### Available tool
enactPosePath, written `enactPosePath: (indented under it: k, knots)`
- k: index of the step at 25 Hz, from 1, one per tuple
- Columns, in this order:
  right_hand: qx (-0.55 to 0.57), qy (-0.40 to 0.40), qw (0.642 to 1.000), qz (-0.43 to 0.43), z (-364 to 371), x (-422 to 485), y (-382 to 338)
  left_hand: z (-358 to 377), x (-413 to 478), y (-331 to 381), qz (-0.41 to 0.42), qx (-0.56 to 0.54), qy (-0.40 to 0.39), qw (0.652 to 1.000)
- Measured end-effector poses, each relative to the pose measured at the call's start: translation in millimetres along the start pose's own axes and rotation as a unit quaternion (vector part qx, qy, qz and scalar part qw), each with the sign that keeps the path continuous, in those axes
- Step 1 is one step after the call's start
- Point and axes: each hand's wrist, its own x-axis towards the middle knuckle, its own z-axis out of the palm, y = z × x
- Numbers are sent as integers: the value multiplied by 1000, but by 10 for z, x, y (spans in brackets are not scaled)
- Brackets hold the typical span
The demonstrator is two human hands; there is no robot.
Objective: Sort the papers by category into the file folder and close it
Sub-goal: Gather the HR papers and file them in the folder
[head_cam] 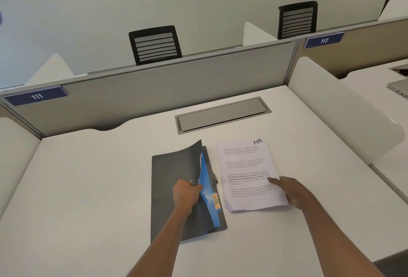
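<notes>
Head view: nearest the camera, two bare forearms are seen reaching forward over the white desk (88, 188). The left hand (186, 195) is curled round the right edge of the front cover of the dark grey file folder (167, 177). The cover is held lifted and bowed, so the folder is partly opened. The folder is laid on the desk a little left of centre, its spine to the left. Inside it a blue divider (206, 177) is exposed, with an orange tab (216, 201) marked "HR" at its near right edge.

Just beside the folder, to its right, the papers (245, 166) are laid: a thin stack of printed sheets with "HR" handwritten at the far right corner. The right hand (291, 192) is closed on the stack's near right edge with the thumb laid on top. Its fingers are hidden beneath the sheets, and the near corner is raised slightly off the desk.

Farther back, a grey cable hatch (223, 114) is set flush in the desk. Behind it a grey partition (176, 82) is fitted, bearing blue labels "111" (36, 96) and "112" (323, 40). Beyond the partition, a black mesh chair (155, 44) and a second chair (298, 19) are seen against a white wall.
</notes>
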Motion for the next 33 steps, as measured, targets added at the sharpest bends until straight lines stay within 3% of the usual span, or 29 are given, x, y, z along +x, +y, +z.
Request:
enactPosePath:
  k: [8, 10, 13, 16, 18, 21, 24, 30, 33]
  knots:
    - [50, -89, 995, 22, 265, -21, -250, -21, -34, 45, -4, 0, -3, 1000]
    - [32, -67, 997, 6, 320, -46, -329, -28, -35, 43, -6, -3, -3, 1000]
    - [-56, -10, 994, -89, 361, -279, -621, -41, -19, 27, -8, -2, -5, 1000]
    - [-223, 98, 946, -214, 352, -679, -941, -38, 14, 0, -7, -7, -5, 1000]
    - [-285, 153, 914, -246, 366, -902, -1058, -30, 27, -19, -6, -6, -3, 1000]
    - [-364, 210, 881, -219, 456, -1056, -1062, -21, 18, -33, -4, 1, -1, 1000]
    - [-431, 193, 866, -166, 595, -1083, -1005, -14, 24, -42, -4, 5, 1, 1000]
    - [-434, 210, 859, -172, 633, -1118, -1129, -17, 14, -25, 5, 21, 2, 1000]
    - [-379, 230, 873, -205, 501, -1069, -1130, -60, 22, -14, 3, 24, -14, 1000]
